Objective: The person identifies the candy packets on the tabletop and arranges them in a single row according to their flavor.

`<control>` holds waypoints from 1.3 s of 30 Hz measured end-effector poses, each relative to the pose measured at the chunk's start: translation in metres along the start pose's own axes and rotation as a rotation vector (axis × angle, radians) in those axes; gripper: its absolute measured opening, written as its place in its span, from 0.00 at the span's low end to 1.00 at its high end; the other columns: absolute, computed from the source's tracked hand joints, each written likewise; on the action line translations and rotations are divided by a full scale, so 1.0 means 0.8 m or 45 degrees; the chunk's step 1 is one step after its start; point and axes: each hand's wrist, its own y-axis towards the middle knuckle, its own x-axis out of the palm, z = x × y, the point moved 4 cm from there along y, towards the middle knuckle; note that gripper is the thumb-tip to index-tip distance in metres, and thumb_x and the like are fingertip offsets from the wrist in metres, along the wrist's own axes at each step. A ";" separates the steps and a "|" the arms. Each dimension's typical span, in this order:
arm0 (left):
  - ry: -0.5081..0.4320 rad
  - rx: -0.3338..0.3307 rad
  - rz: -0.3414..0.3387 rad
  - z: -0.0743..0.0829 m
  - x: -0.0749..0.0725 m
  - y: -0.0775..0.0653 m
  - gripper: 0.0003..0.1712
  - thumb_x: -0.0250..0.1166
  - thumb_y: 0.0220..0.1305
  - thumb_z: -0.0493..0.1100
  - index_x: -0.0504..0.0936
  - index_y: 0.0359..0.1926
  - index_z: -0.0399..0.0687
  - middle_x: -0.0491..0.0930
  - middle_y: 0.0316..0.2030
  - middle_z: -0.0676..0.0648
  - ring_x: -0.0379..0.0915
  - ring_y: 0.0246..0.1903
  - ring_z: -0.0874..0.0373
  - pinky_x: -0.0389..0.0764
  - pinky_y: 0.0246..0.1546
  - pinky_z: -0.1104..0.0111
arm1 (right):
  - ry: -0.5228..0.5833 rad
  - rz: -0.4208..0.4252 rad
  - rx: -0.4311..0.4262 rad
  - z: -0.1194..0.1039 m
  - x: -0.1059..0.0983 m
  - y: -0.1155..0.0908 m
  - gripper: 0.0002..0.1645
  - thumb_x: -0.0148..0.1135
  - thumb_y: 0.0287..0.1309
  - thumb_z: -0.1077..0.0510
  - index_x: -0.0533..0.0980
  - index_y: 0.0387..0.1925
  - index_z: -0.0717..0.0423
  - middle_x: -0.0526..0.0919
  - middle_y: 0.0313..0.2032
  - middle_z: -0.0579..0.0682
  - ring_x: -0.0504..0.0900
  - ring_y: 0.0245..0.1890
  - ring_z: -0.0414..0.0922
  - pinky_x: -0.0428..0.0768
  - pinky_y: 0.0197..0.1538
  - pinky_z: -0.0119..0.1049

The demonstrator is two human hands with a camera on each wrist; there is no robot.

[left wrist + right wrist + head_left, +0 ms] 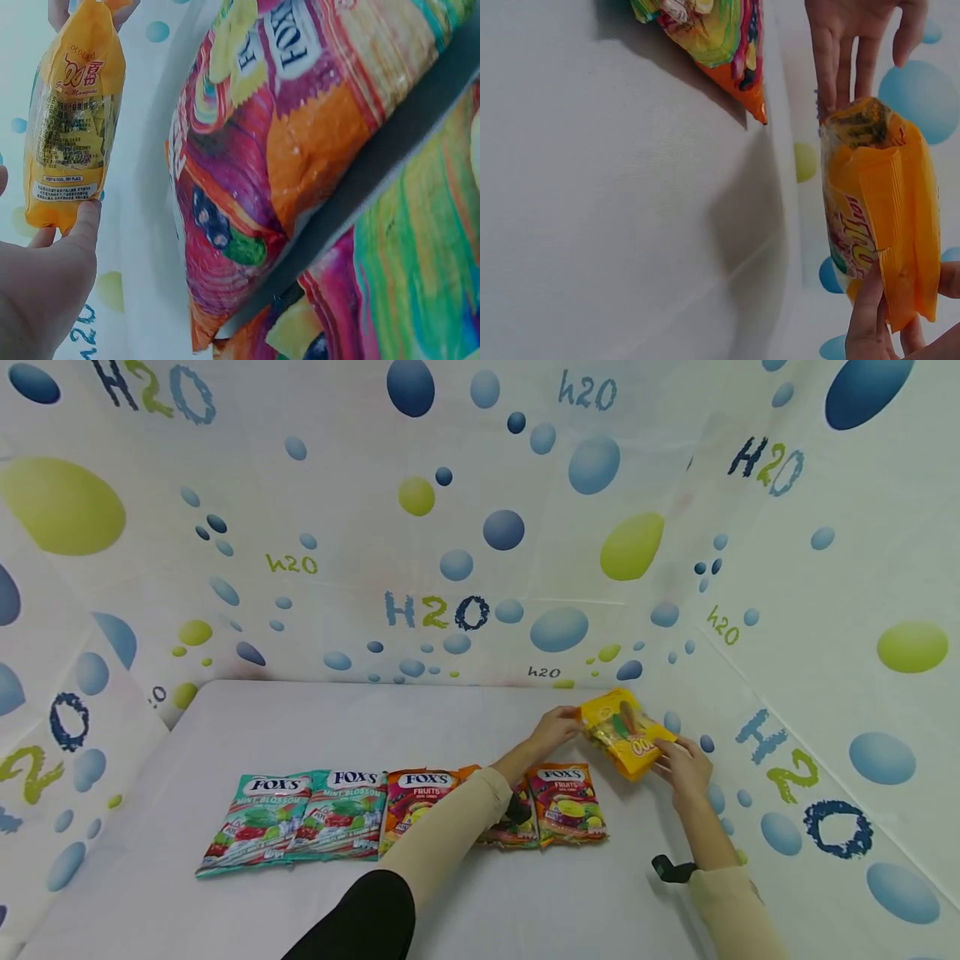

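Observation:
A yellow candy bag (624, 731) is held tilted above the far right of the table. My right hand (684, 768) grips its near right end; in the right wrist view the right fingers (868, 304) lie against the yellow wrapper. My left hand (557, 729) touches the opposite end with straight fingers, its thumb apart from the bag in the right wrist view. Printed labels show on the yellow bag's underside (71, 142) in the left wrist view. My left forearm reaches over a row of Fox's candy bags, partly hiding the purple-orange Fruits bags.
Two teal Mint Blossom bags (330, 814) lie at the row's left. Several Fruits bags follow, the rightmost Fruits bag (567, 806) nearest the yellow one. The white table (300, 727) meets a bubble-patterned backdrop (502, 568) behind and at both sides.

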 end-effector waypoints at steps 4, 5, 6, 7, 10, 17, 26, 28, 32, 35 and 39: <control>0.020 0.003 -0.028 0.006 0.007 -0.006 0.34 0.63 0.72 0.42 0.67 0.75 0.37 0.69 0.72 0.37 0.74 0.66 0.47 0.76 0.66 0.61 | -0.039 0.034 -0.012 -0.001 -0.009 -0.013 0.37 0.68 0.69 0.46 0.68 0.72 0.52 0.81 0.52 0.49 0.87 0.35 0.36 0.87 0.46 0.31; 0.018 0.000 -0.033 0.006 0.008 -0.007 0.34 0.63 0.72 0.42 0.68 0.75 0.37 0.69 0.72 0.37 0.74 0.66 0.47 0.76 0.66 0.61 | -0.055 0.039 -0.020 -0.001 -0.010 -0.017 0.36 0.68 0.69 0.46 0.68 0.72 0.52 0.80 0.54 0.50 0.87 0.35 0.36 0.86 0.47 0.32; 0.014 -0.002 -0.037 0.007 0.010 -0.008 0.34 0.63 0.72 0.42 0.68 0.74 0.37 0.69 0.72 0.37 0.75 0.66 0.47 0.77 0.65 0.62 | -0.066 0.047 -0.024 -0.001 -0.012 -0.020 0.35 0.67 0.70 0.46 0.68 0.71 0.52 0.79 0.55 0.52 0.86 0.35 0.36 0.86 0.48 0.32; 0.005 -0.006 -0.039 0.007 0.011 -0.009 0.33 0.63 0.71 0.41 0.68 0.74 0.36 0.70 0.72 0.37 0.75 0.66 0.47 0.77 0.65 0.62 | -0.077 0.053 -0.029 -0.001 -0.014 -0.023 0.35 0.67 0.70 0.46 0.68 0.71 0.52 0.78 0.57 0.53 0.86 0.35 0.36 0.86 0.49 0.33; -0.001 -0.012 -0.055 0.007 0.015 -0.011 0.32 0.62 0.72 0.41 0.69 0.73 0.37 0.70 0.71 0.38 0.75 0.65 0.47 0.77 0.65 0.62 | -0.095 0.068 -0.045 0.001 -0.019 -0.033 0.34 0.67 0.70 0.46 0.68 0.70 0.52 0.76 0.61 0.57 0.86 0.34 0.35 0.86 0.48 0.33; 0.017 -0.014 -0.142 0.009 0.024 -0.016 0.32 0.63 0.72 0.41 0.70 0.73 0.37 0.71 0.70 0.38 0.76 0.64 0.46 0.76 0.66 0.57 | -0.087 0.076 -0.051 0.011 -0.035 -0.050 0.33 0.67 0.70 0.46 0.68 0.68 0.54 0.74 0.65 0.61 0.86 0.32 0.34 0.87 0.44 0.31; 0.063 -0.032 -0.213 0.002 0.033 -0.021 0.31 0.64 0.71 0.42 0.72 0.71 0.37 0.74 0.68 0.38 0.76 0.64 0.43 0.74 0.68 0.53 | -0.176 0.041 -0.059 0.026 -0.050 -0.061 0.39 0.65 0.71 0.47 0.63 0.73 0.61 0.68 0.70 0.66 0.84 0.34 0.32 0.87 0.44 0.31; 0.087 -0.042 -0.215 0.000 0.034 -0.020 0.31 0.63 0.72 0.43 0.72 0.72 0.37 0.76 0.67 0.38 0.77 0.64 0.44 0.73 0.68 0.53 | -0.194 0.024 -0.056 0.030 -0.052 -0.062 0.39 0.65 0.71 0.47 0.63 0.72 0.62 0.67 0.71 0.67 0.83 0.34 0.32 0.87 0.44 0.30; 0.115 -0.064 -0.217 -0.005 0.034 -0.019 0.30 0.62 0.72 0.43 0.72 0.71 0.36 0.78 0.64 0.38 0.77 0.63 0.44 0.74 0.68 0.53 | -0.220 -0.019 -0.024 0.040 -0.054 -0.066 0.40 0.66 0.71 0.48 0.61 0.73 0.64 0.67 0.70 0.68 0.83 0.34 0.31 0.86 0.47 0.31; 0.128 -0.075 -0.248 -0.009 0.036 -0.020 0.31 0.61 0.73 0.43 0.71 0.72 0.35 0.76 0.66 0.36 0.76 0.64 0.42 0.74 0.68 0.53 | -0.232 -0.030 0.006 0.046 -0.056 -0.070 0.43 0.66 0.71 0.48 0.59 0.75 0.64 0.67 0.71 0.68 0.83 0.33 0.31 0.86 0.48 0.32; 0.167 -0.075 -0.281 -0.012 0.038 -0.023 0.32 0.60 0.73 0.43 0.69 0.73 0.34 0.73 0.69 0.35 0.75 0.65 0.40 0.76 0.67 0.54 | -0.232 -0.020 0.027 0.053 -0.059 -0.072 0.45 0.66 0.71 0.49 0.57 0.77 0.65 0.66 0.71 0.68 0.83 0.33 0.31 0.86 0.48 0.32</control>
